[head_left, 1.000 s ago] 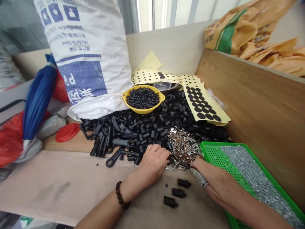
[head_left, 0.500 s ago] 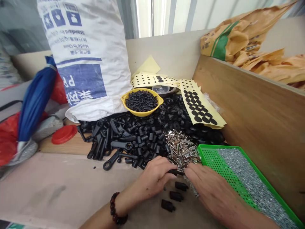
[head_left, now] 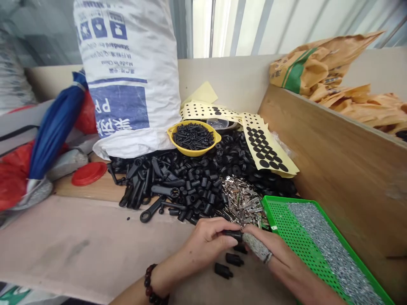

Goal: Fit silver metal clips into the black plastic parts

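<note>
One bowl (head_left: 191,152), black pieces (head_left: 193,135); tray (head_left: 284,224), silver bits (head_left: 330,241); left hand (head_left: 206,242), right hand (head_left: 274,246): grip closed on black cylinder (head_left: 234,235).

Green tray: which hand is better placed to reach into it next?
Right, I'd say: the right hand is nearer the green tray; the left hand is farther off, pinching a black cylinder.

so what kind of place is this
Probably a small workshop bench for hand assembly: heaped black plastic parts, a pile of small metal pieces, and a green tray partly filled with tiny silvery parts.
</note>
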Action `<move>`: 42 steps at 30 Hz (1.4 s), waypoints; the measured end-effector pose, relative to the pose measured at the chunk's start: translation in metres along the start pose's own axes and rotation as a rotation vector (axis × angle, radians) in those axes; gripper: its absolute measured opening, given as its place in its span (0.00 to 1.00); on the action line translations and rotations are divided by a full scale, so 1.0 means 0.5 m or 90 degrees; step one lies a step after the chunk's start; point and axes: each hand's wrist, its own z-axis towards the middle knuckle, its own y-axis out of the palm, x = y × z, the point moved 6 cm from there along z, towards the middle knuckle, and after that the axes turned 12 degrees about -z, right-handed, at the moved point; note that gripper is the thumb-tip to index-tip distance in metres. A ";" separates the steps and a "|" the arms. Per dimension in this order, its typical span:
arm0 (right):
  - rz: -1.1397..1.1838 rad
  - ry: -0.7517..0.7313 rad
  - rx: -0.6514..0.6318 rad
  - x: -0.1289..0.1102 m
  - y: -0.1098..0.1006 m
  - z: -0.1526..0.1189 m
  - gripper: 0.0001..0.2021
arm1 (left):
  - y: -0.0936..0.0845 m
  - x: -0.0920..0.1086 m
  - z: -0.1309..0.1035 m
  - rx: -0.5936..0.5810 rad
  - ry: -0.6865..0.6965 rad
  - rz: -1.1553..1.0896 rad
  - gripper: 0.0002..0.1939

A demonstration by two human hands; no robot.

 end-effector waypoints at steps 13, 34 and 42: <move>-0.120 -0.199 0.110 -0.066 -0.003 -0.013 0.11 | 0.011 0.004 -0.037 -0.001 0.004 -0.016 0.13; -0.036 -0.161 0.083 -0.033 0.000 0.001 0.10 | 0.011 -0.005 -0.007 -0.023 -0.019 -0.013 0.14; -0.119 -0.211 0.093 -0.035 0.016 -0.011 0.09 | 0.018 -0.038 -0.011 -0.021 -0.162 -0.183 0.16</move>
